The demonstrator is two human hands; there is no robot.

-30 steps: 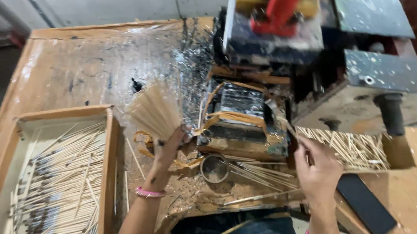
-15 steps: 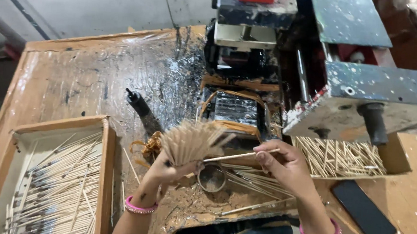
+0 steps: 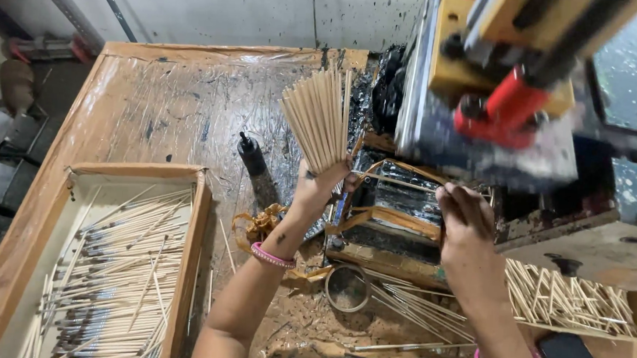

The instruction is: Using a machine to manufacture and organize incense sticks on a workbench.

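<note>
My left hand [image 3: 316,188] is closed around the lower end of a bundle of thin wooden sticks [image 3: 319,117]. The sticks stand up from my fist and open like a fan, with the tips pointing away from me, over the wet black part of the wooden table [image 3: 168,103]. The bundle is above my hand and only its bottom part is inside my fingers.

My right hand [image 3: 465,228] is to the right of the bundle, apart from it. Its fingers are bent together and pinch one single stick [image 3: 407,183], which lies almost flat and points to the left, toward my left hand. This stick is over the small machine part with orange straps [image 3: 394,202], just in front of my fingertips. I cannot see if the stick touches that part.

Above my right hand is the machine with a red handle [image 3: 511,106], blurred. Below my hands, a small metal ring [image 3: 347,288] lies on the table with loose sticks [image 3: 417,310] beside it. At the far right is a pile of bare sticks [image 3: 569,301]. At my left side is a wooden tray [image 3: 191,245] full of sticks with dark coated ends [image 3: 117,277]. I wear pink bracelets [image 3: 271,256] on both wrists.
</note>
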